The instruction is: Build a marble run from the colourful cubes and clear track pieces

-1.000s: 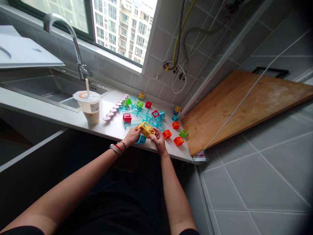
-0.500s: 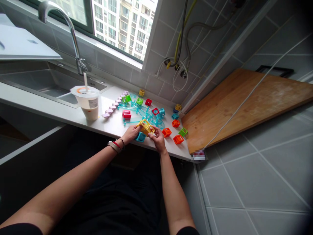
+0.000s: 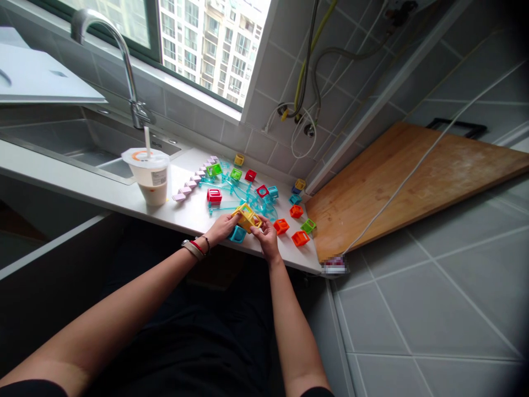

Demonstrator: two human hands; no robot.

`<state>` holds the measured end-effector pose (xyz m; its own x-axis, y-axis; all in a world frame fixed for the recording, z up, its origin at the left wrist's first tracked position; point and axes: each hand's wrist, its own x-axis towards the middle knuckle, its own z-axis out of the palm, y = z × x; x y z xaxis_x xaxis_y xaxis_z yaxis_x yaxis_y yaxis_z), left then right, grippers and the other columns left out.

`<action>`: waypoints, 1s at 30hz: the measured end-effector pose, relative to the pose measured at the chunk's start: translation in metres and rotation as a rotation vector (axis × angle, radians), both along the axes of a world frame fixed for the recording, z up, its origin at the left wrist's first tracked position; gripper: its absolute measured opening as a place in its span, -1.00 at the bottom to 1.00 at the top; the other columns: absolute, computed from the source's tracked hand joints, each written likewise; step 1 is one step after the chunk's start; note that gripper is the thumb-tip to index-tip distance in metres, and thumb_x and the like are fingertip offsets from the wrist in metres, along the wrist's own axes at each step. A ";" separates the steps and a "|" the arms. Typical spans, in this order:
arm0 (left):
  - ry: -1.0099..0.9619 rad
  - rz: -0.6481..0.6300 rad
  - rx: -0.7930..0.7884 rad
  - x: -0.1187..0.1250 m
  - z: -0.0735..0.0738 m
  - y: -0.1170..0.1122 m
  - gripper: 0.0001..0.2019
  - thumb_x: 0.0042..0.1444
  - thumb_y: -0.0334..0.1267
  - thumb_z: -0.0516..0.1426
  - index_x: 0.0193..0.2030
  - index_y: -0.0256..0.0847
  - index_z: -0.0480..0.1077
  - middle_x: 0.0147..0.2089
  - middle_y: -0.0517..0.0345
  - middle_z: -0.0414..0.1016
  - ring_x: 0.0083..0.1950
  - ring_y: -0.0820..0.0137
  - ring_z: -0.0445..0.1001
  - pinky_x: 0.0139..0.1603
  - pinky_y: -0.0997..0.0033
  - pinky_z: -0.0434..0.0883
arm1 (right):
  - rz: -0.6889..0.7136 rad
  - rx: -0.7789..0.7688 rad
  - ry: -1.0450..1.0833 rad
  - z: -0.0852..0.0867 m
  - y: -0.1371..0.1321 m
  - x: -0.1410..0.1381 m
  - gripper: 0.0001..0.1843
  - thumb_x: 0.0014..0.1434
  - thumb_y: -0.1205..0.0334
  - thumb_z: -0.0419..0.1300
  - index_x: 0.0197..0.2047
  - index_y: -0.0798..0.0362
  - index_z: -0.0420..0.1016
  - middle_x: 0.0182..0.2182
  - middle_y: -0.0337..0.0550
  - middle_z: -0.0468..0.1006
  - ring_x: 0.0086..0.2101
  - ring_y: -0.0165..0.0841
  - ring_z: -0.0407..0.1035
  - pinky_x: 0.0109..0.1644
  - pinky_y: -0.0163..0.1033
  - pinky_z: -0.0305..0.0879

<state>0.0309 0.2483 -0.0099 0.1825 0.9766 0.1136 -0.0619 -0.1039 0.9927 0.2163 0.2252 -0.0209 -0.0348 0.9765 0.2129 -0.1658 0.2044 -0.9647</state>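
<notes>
Near the counter's front edge, my left hand point(image 3: 222, 228) and my right hand point(image 3: 266, 238) grip a yellow open-frame toy block piece point(image 3: 247, 216) from its two sides. It looks like two cube frames side by side; whether they are joined I cannot tell. Just below it, close to my left fingers, a blue cube block point(image 3: 237, 234) rests on the counter. An orange cube block point(image 3: 281, 226) lies right of my right hand. Behind the yellow piece spread clear turquoise track pieces point(image 3: 243, 193), with a red cube block point(image 3: 214, 196) to the left.
A lidded drink cup point(image 3: 152, 179) with a straw stands left, beside the sink point(image 3: 53, 135) and faucet point(image 3: 124, 55). A row of lilac pieces point(image 3: 192, 184) runs behind it. More cubes, such as a green block point(image 3: 308, 226), lie right. A wooden board point(image 3: 405, 187) leans at the right.
The view has shifted slightly. Both hands keep hold of the yellow piece, which is turned a little; the blocks on the counter stay where they were.
</notes>
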 end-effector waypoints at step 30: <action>0.183 -0.096 0.083 -0.006 0.020 -0.015 -0.51 0.14 0.19 0.21 -0.32 -0.27 0.66 -0.25 0.02 0.71 -0.21 0.26 0.55 -0.08 0.38 0.42 | -0.049 -0.090 0.281 0.005 0.001 0.001 -0.46 0.06 0.02 0.42 0.06 -0.01 0.43 0.02 -0.08 0.57 -0.04 -0.23 0.52 0.00 -0.15 0.48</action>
